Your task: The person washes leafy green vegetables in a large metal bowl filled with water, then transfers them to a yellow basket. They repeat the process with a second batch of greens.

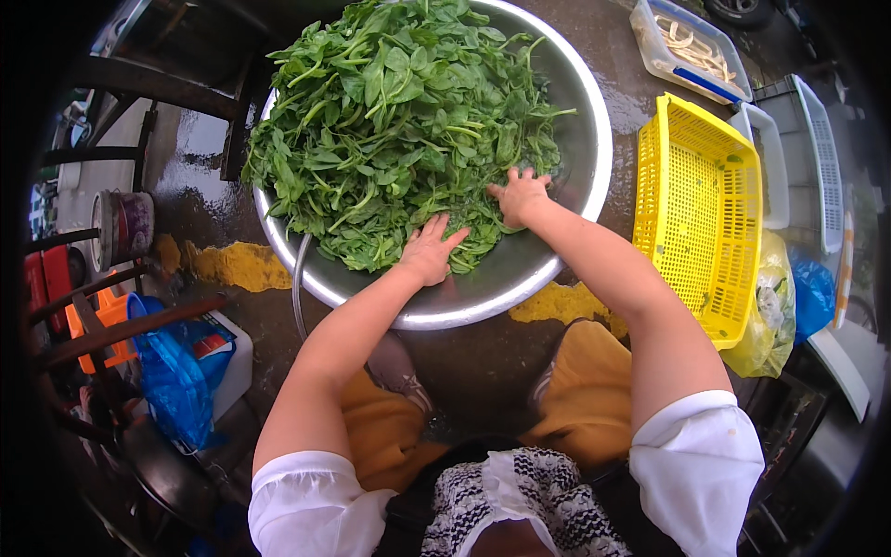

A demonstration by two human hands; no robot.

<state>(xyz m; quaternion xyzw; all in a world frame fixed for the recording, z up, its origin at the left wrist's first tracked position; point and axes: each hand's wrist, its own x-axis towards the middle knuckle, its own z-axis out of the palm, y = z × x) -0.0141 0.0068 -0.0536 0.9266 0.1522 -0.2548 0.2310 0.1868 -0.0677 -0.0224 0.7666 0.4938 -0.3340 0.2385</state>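
A large round metal basin (445, 320) stands on the wet ground before me, heaped with leafy green vegetables (411, 118). My left hand (430, 252) rests with spread fingers on the leaves at the near side of the heap. Farther right, my right hand (521, 197) presses on the leaves near the basin's right side, its fingers also apart and their tips at the wet greens. Neither hand is closed around anything. A clear hose (299, 278) hangs over the basin's near left rim; its inner end is hidden.
A yellow perforated plastic basket (696, 230) stands at the right, beside plastic bags (769, 313). Behind it is a clear plastic box (647, 45) with pale strips. At the left are a bucket (125, 226), an orange plastic stool (108, 320) and a blue bag (174, 376).
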